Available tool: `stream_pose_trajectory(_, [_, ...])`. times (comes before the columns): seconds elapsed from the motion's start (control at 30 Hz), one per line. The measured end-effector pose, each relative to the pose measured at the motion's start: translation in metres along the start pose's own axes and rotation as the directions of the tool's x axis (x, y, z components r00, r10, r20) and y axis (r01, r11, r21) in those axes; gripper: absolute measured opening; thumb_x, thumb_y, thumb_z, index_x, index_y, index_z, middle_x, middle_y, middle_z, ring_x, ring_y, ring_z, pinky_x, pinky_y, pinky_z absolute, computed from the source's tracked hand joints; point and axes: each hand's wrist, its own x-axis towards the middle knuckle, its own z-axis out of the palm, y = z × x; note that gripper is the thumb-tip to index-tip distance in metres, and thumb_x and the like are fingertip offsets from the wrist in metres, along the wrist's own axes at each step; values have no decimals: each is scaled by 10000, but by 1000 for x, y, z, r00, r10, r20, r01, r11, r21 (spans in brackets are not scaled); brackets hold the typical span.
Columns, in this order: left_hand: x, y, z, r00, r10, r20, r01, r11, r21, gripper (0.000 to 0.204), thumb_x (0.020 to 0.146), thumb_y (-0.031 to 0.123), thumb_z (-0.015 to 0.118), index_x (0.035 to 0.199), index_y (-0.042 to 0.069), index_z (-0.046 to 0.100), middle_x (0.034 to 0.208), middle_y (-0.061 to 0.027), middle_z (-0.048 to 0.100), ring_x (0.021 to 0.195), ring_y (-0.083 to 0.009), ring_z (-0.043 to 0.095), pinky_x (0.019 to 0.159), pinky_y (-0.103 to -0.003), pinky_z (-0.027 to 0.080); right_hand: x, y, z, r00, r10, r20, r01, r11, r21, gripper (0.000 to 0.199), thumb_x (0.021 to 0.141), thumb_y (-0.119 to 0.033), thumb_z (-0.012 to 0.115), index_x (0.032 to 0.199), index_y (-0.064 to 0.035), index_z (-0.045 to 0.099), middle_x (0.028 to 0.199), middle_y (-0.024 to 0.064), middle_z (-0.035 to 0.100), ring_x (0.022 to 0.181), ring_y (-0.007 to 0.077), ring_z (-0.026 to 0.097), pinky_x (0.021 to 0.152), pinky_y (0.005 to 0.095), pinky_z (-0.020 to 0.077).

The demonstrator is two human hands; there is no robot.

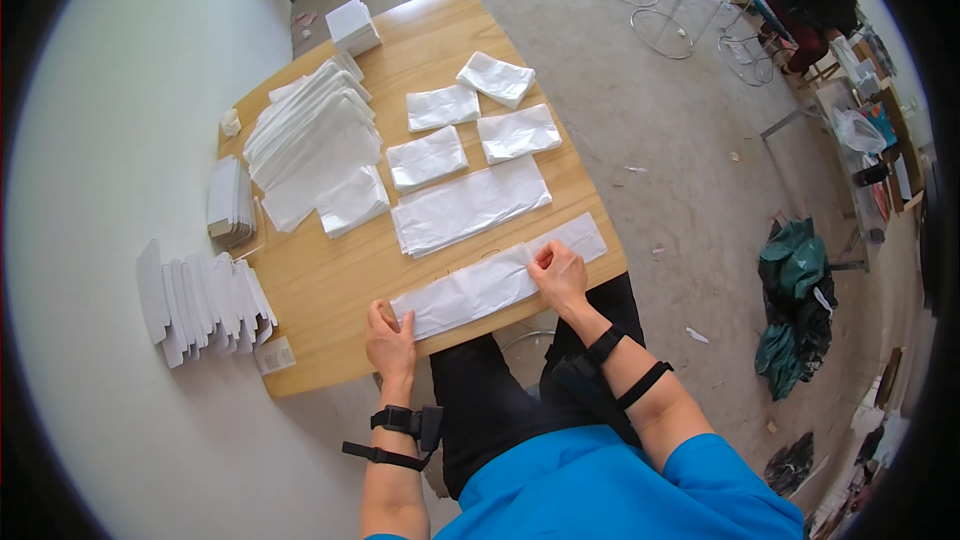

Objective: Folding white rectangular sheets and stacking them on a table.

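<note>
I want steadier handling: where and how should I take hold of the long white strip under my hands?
Probably pinch the white strip by both short ends, coming from left and right: it is long, thin and flat, so a middle grip might let the ends droop. Your left hand is at its left end; your right hand sits inward of the other.

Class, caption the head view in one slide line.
Left hand and right hand touch a long folded white sheet on a wooden table, with four smaller folded pieces beyond.
</note>
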Motion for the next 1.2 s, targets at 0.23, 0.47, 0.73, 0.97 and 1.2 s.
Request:
stream_pose_trajectory(0.23, [-18, 100, 28, 931, 282, 232, -154, 879, -451, 143, 831, 47, 620, 972, 28, 628, 859, -115, 582, 681, -217, 584, 623, -314, 481, 3, 4, -1, 999, -33, -19, 33, 999, -23, 157, 711, -186, 686, 752, -47, 625, 686, 119, 660, 663, 287, 656, 627, 385, 517])
stream_pose_trajectory(0.47, [-19, 93, 87, 893, 299, 335, -68, 827, -558, 136, 825, 58, 640, 955, 20, 658, 846, -73, 579, 680, -158, 569, 644, -266, 491, 0, 5, -15, 995, -50, 92, 41, 994, 101, 267, 736, -273, 714, 811, -28, 641, 713, 124, 672, 677, 255, 670, 634, 357, 526])
stream_pose_trajectory(0.73, [-14, 105, 82, 824, 293, 484, 8, 850, -527, 204, 777, 131, 714, 967, 72, 671, 843, -64, 567, 714, -162, 556, 669, -289, 484, -25, 18, -19, 984, -91, 152, 33, 937, 349, 233, 767, -152, 706, 916, -5, 604, 779, 116, 679, 696, 219, 671, 649, 312, 529])
stream_pose_trajectory(0.97, [-16, 103, 86, 836, 309, 453, -49, 865, -499, 158, 799, 187, 709, 910, 85, 661, 771, -45, 576, 718, -184, 544, 671, -302, 468, -32, 1, -19, 956, -288, 53, 272, 940, 206, 148, 837, -54, 625, 974, -12, 589, 790, 139, 662, 708, 256, 670, 624, 325, 514])
stream_pose_trajectory(1.2, [-17, 106, 86, 834, 250, 492, 60, 846, -531, 137, 822, 175, 681, 882, 55, 649, 760, -53, 576, 697, -186, 544, 654, -314, 459, -32, 3, -18, 902, -430, 27, 424, 898, 120, 199, 839, -28, 596, 1036, -34, 568, 812, 140, 643, 771, 318, 643, 663, 382, 504])
